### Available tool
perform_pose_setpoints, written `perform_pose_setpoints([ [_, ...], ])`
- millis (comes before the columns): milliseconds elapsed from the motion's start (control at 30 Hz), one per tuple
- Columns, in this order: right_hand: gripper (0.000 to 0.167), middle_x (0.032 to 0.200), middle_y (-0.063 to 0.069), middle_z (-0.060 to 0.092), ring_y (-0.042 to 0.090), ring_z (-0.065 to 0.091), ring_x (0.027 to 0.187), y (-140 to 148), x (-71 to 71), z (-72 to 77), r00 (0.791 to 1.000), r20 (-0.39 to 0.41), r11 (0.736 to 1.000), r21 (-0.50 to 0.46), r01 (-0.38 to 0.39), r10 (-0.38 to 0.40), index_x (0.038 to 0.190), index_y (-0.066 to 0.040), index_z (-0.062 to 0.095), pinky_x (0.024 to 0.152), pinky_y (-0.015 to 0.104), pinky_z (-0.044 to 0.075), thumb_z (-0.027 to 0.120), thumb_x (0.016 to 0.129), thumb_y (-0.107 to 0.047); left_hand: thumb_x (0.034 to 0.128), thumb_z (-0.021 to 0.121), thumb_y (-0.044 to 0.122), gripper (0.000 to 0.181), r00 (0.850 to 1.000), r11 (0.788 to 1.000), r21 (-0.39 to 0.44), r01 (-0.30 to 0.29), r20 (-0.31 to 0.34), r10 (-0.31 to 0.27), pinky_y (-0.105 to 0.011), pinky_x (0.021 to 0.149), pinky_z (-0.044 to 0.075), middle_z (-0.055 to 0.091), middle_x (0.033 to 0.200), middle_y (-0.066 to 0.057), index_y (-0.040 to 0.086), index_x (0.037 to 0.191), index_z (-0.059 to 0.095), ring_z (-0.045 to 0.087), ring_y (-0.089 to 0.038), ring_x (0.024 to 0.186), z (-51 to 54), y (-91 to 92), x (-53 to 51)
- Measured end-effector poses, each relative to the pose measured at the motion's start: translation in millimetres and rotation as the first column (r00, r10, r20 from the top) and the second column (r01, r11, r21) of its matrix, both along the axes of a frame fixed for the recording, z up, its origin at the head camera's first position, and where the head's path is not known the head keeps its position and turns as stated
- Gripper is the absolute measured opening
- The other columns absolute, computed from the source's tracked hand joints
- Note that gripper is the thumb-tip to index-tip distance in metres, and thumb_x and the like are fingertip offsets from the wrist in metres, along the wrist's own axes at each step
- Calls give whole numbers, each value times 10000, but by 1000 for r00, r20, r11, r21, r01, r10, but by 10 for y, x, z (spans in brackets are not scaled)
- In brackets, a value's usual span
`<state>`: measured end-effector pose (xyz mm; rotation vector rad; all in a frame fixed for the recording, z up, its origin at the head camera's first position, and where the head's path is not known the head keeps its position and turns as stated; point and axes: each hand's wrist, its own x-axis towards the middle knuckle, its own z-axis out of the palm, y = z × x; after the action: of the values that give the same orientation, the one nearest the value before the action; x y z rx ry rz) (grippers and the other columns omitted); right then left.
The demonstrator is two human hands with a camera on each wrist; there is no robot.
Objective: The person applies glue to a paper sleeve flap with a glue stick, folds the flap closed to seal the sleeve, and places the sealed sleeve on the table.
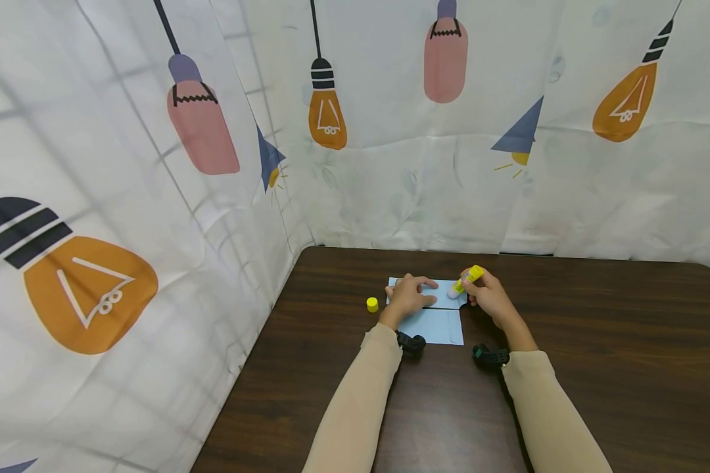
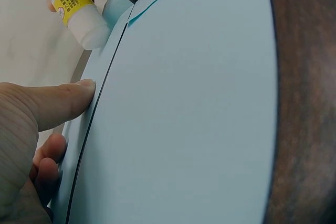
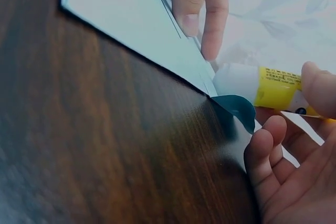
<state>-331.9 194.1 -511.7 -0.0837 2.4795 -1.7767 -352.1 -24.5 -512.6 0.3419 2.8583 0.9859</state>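
A light blue paper, folded like an envelope, lies on the table with a dark line across its middle. My left hand rests on its upper part, thumb and fingers spread. My right hand grips a yellow glue stick, tilted with its white end down at the paper's upper right. In the right wrist view, a small teal flap curls up at the paper's corner beside the right fingers. The glue stick's tip is hidden where it meets the paper.
A yellow cap stands on the dark wooden table, left of the paper. White curtains printed with lamps hang behind the table and along its left side. A black wrist device sits on each wrist.
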Motion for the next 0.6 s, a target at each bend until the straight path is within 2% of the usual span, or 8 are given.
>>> perform_pose_setpoints([
  [233, 410, 1164, 149, 528, 210, 515, 845, 18, -14, -23, 1000, -1, 1000, 17, -20, 20, 1377, 7, 481, 734, 268, 503, 503, 1086, -282, 934, 749, 390, 253, 1000, 1000, -4, -5, 2, 5, -448, 843, 172, 497, 933, 31, 367, 1186, 741, 425, -163, 892, -3, 12, 3],
  [600, 419, 1158, 139, 550, 209, 513, 854, 25, -17, -22, 999, -2, 999, 30, -43, 43, 1385, 21, 493, 738, 270, 494, 518, 1081, -266, 935, 749, 385, 258, 1000, 1000, -11, -3, 3, 3, -443, 839, 179, 502, 935, 26, 359, 1191, 742, 428, -166, 891, 11, 8, 5],
])
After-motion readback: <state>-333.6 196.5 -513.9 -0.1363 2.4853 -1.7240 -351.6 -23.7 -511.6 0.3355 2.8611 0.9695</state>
